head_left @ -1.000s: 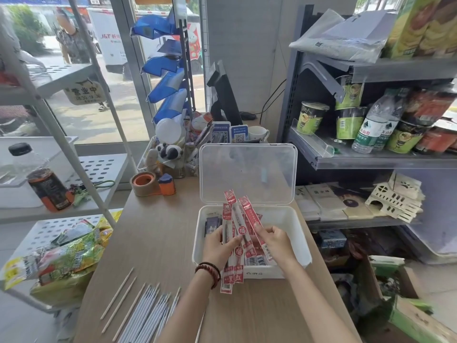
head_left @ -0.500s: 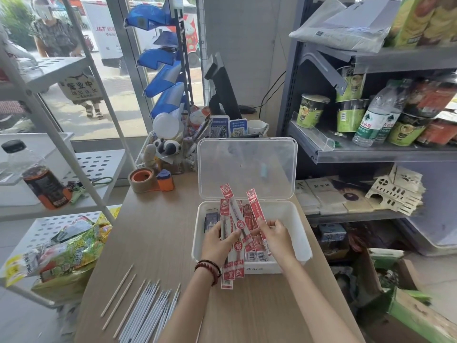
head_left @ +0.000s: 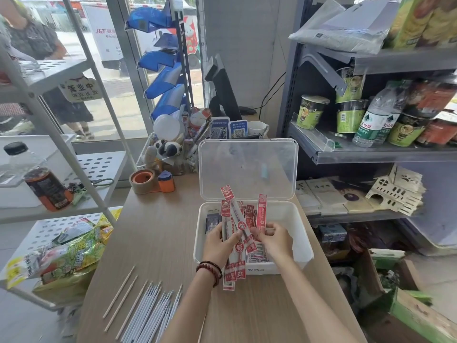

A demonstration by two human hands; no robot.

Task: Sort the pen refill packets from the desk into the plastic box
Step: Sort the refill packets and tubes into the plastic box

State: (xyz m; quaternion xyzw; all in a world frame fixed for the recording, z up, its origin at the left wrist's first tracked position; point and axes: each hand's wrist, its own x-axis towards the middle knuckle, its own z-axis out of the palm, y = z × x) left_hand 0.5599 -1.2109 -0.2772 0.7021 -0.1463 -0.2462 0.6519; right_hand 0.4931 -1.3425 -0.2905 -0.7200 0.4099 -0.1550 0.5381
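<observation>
Over the box: left hand point(head_left: 220, 243) grips a fan of red pen refill packets point(head_left: 233, 219), lower ends hanging past the near rim toward 6 o'clock.
At 3 o'clock of the fan: right hand point(head_left: 274, 241) pinches a single packet point(head_left: 261, 211) low down.
Change: half a second ago that packet leaned toward 11 o'clock; now it points almost to 12.
Container: plastic box point(head_left: 299, 233) sits on the desk point(head_left: 160, 231), lid point(head_left: 247, 169) raised at 12 o'clock, more stored packets point(head_left: 258, 253) lying inside.
Desk at 7 o'clock: loose white refills point(head_left: 153, 313) lie side by side.
</observation>
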